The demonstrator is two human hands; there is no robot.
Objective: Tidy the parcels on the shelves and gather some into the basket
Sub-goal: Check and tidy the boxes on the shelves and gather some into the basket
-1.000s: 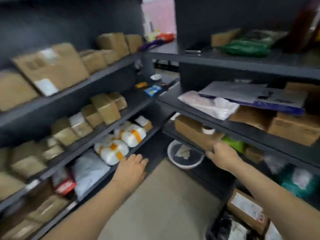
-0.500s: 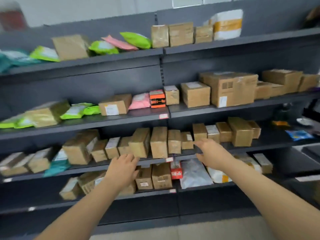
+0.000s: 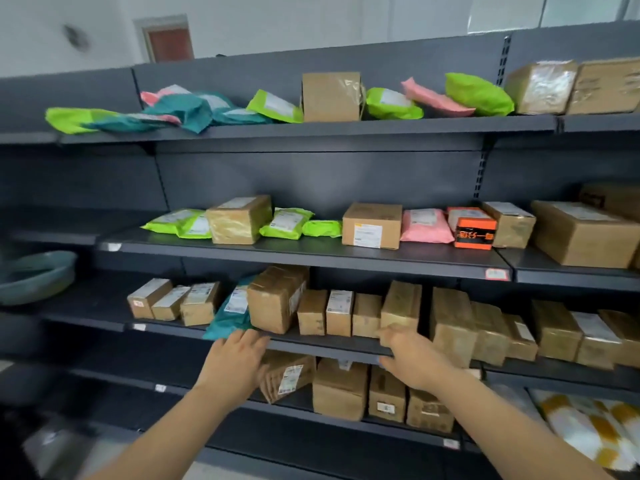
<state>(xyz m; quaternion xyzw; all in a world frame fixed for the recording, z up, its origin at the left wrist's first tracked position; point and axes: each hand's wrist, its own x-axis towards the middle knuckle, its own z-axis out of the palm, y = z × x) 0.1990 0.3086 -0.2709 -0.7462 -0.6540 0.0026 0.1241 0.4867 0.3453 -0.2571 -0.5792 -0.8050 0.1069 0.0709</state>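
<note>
left hand (image 3: 235, 365) and right hand (image 3: 412, 358) both spread, holding nothing, at shelf (image 3: 311, 344) of cardboard boxes (image 3: 339, 311), teal basin (image 3: 34, 275) far left

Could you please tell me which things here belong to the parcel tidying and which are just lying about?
Job: left hand, right hand, tilted box, tall box, teal bag, green bags, shelf.
Lying about: teal basin, red wall panel, shelf tag.

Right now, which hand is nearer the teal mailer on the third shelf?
Left. The left hand has its fingertips at the shelf edge just below the teal mailer; the right hand is well to its right, by a tall brown box.
</note>
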